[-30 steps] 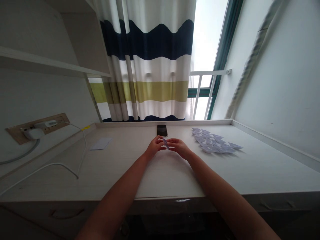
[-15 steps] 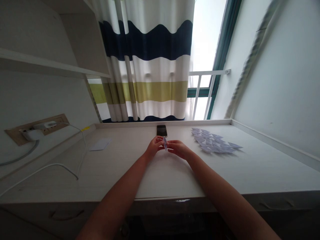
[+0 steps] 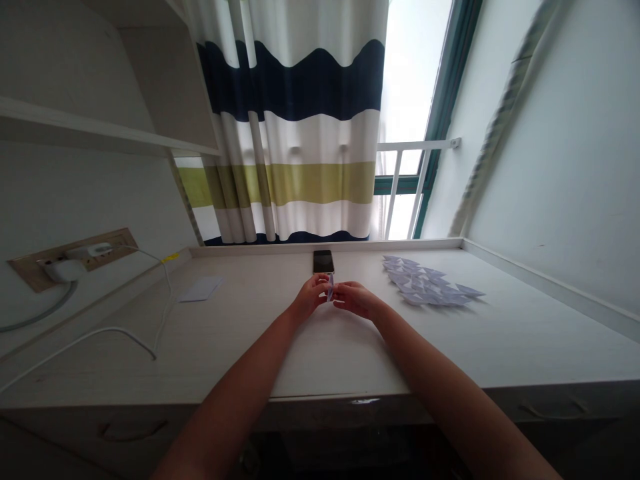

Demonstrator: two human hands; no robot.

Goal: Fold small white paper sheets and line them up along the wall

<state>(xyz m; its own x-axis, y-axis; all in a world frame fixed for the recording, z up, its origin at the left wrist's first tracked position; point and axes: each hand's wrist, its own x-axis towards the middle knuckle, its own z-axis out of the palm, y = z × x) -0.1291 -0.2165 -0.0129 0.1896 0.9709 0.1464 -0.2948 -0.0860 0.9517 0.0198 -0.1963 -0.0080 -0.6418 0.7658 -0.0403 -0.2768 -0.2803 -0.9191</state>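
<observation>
My left hand (image 3: 309,298) and my right hand (image 3: 354,299) meet over the middle of the white desk (image 3: 250,333). Between their fingertips they pinch a small pale lilac piece of folded paper (image 3: 330,287), held upright on its edge. Most of the paper is hidden by my fingers. A black phone (image 3: 323,261) lies flat just beyond my hands. To the right, several folded pale lilac paper pieces (image 3: 425,283) lie spread in a loose pile on the desk.
A white paper slip (image 3: 201,289) lies on the desk's left part. A white cable (image 3: 125,330) runs from a wall socket strip (image 3: 75,257) across the left side. A striped curtain (image 3: 295,133) and window railing (image 3: 410,180) stand behind the desk.
The small paper has turned between my fingers from slanted to nearly upright. My hands stayed in place, shifting only slightly.
</observation>
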